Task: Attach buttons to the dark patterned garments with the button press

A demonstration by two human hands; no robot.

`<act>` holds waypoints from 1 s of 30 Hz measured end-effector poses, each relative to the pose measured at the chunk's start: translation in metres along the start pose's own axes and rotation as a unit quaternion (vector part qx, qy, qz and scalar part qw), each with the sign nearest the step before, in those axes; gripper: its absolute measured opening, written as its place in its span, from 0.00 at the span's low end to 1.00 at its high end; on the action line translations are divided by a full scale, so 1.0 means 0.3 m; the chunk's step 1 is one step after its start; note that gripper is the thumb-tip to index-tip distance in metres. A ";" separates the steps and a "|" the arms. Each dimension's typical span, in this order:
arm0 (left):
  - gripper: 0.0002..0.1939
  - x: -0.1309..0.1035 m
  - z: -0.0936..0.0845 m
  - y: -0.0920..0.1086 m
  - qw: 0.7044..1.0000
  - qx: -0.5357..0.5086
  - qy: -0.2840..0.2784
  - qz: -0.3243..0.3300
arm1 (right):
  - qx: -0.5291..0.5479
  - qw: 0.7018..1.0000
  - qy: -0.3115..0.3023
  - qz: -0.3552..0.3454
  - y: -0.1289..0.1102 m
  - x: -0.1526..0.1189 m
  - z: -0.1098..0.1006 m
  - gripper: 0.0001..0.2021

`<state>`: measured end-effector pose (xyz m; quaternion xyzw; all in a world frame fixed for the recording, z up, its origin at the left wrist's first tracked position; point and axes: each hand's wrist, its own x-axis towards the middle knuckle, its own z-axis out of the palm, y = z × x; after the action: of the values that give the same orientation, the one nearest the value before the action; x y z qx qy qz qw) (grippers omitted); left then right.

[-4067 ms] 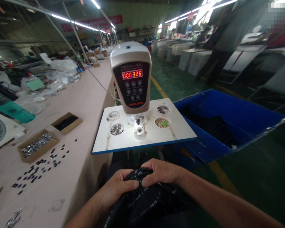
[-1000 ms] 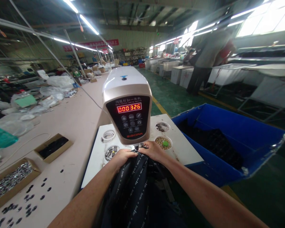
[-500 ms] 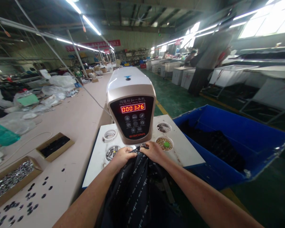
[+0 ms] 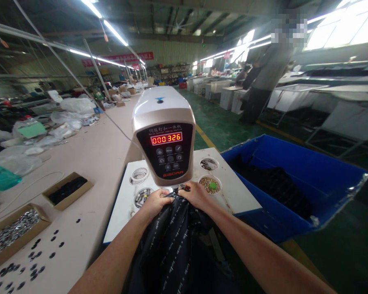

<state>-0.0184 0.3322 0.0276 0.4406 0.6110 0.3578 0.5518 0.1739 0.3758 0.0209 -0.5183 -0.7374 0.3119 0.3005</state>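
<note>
A dark garment (image 4: 176, 241) with white diagonal lettering hangs toward me from the front of a button machine (image 4: 168, 139). The machine's red display reads 000326. My left hand (image 4: 157, 201) pinches the garment's top edge on the left side. On the right, my right hand (image 4: 194, 192) grips the same edge, close under the machine head. Both hands are closed on the cloth, a short gap apart. The exact spot beneath the head is hidden by my fingers and the machine.
A white machine table (image 4: 118, 218) has round wells of small metal parts and a green piece (image 4: 212, 185). On the left bench (image 4: 101, 163) are a carton of metal pieces (image 4: 14, 230), a carton of black pieces (image 4: 67, 190) and scattered discs. A blue bin (image 4: 331, 163) holds dark cloth. A person (image 4: 263, 81) stands beyond.
The view has shifted slightly, so the machine and bench appear a little further left. Both hands keep their hold on the garment. The display reading is the same.
</note>
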 end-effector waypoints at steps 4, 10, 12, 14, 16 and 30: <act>0.25 0.001 -0.002 -0.003 1.000 0.005 0.001 0.000 | 0.005 1.000 -0.001 0.003 -0.007 -0.003 -0.004 0.07; 0.21 -0.003 -0.008 0.002 0.999 0.030 0.012 0.012 | 0.011 1.000 0.003 0.004 -0.001 -0.004 -0.004 0.07; 0.20 0.000 -0.009 0.001 0.999 0.042 0.019 0.016 | 0.018 1.000 0.004 0.006 0.005 0.000 0.001 0.07; 0.19 0.002 -0.007 0.002 0.998 0.056 0.026 0.020 | 0.028 1.000 0.005 0.009 0.008 0.004 0.005 0.07; 0.19 -0.003 0.001 0.006 0.996 0.073 0.032 0.028 | 0.040 0.999 0.008 0.012 0.006 0.002 0.006 0.07; 0.34 -0.254 -0.130 -0.202 0.854 0.361 0.247 0.281 | 0.193 0.970 0.070 0.129 0.120 -0.107 -0.274 0.11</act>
<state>-0.0654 0.2413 0.0043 0.6585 0.6639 0.3492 0.0611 0.2667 0.3672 0.0407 -0.5618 -0.5671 0.4474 0.4032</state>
